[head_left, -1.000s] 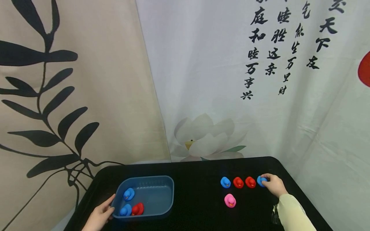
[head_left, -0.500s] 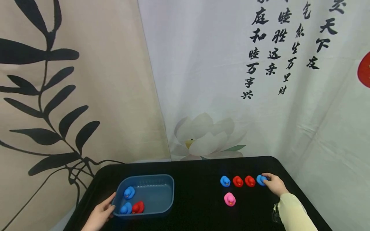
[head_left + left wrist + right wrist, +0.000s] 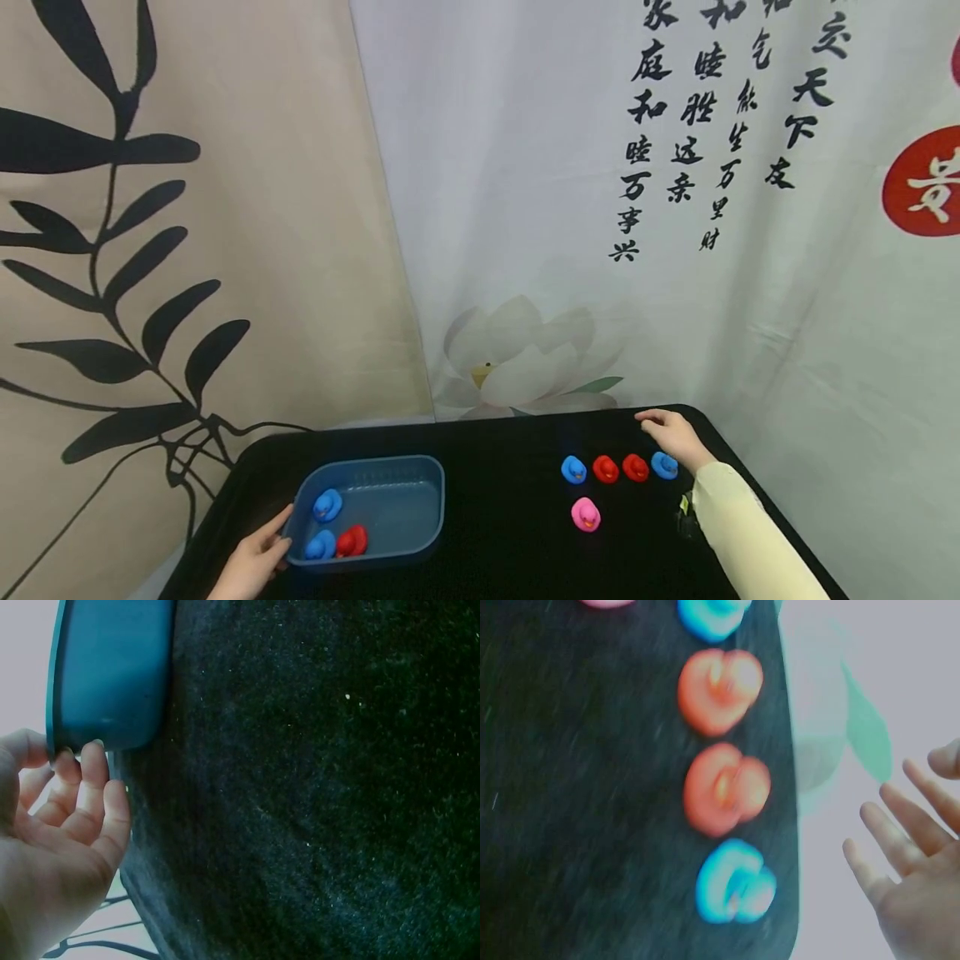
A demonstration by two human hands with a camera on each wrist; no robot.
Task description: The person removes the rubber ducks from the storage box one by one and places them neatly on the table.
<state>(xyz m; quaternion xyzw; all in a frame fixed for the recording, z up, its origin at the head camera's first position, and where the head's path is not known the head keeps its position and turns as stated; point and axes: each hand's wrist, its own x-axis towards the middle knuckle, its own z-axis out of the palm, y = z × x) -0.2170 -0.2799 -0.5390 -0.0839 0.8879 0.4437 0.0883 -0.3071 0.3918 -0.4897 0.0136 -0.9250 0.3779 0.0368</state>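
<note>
My left hand (image 3: 251,560) holds the left end of a blue plastic tray (image 3: 442,504); in the left wrist view its thumb and fingertips pinch the tray's rim. Inside the tray lie a red rubber duck (image 3: 352,541) and two blue ones. On the black table stands a row of ducks: a blue duck (image 3: 573,470), a red duck (image 3: 606,469), another red duck (image 3: 635,467) and a right-hand blue duck (image 3: 664,466). A pink duck (image 3: 586,514) sits in front of the row. My right hand (image 3: 677,437), fingers spread and holding nothing, hovers behind the right-hand blue duck.
The black table (image 3: 510,492) has rounded far corners. Behind it hangs a pale curtain (image 3: 525,208) with printed plants and writing. A small dark object (image 3: 686,518) lies partly hidden beside my right sleeve.
My right hand has let go of the blue duck at the row's right end and moved up and back from it. The left hand stays at the tray. The head view has shifted slightly.
</note>
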